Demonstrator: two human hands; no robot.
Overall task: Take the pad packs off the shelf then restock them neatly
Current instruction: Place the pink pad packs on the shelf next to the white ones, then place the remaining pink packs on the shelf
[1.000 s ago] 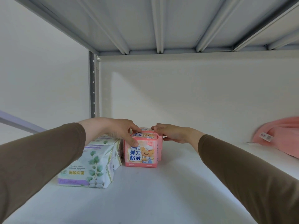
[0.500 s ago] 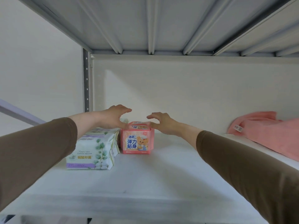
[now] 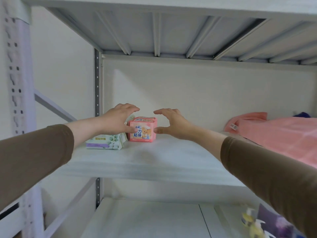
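Note:
A pink pad pack (image 3: 143,130) with a bear picture stands on the white shelf (image 3: 154,162), near the back left. To its left lies a white pad pack (image 3: 106,140) with green leaves and a purple stripe, partly hidden by my left wrist. My left hand (image 3: 118,120) is spread, its thumb at the pink pack's left face and its fingers arched above the pack. My right hand (image 3: 171,123) mirrors it, thumb at the pack's right face, fingers arched above. Neither hand curls around the pack.
A pink towel (image 3: 277,133) with a white tag lies along the shelf's right side. A grey perforated upright (image 3: 97,86) stands at the back left corner. The upper shelf's ribbed underside (image 3: 171,33) is overhead. A lower shelf (image 3: 154,219) holds a blurred yellow item at the right.
My head has drawn back from the shelf, so the lower shelf now shows. Both hands have lifted off the pink pack's top and opened wider around it.

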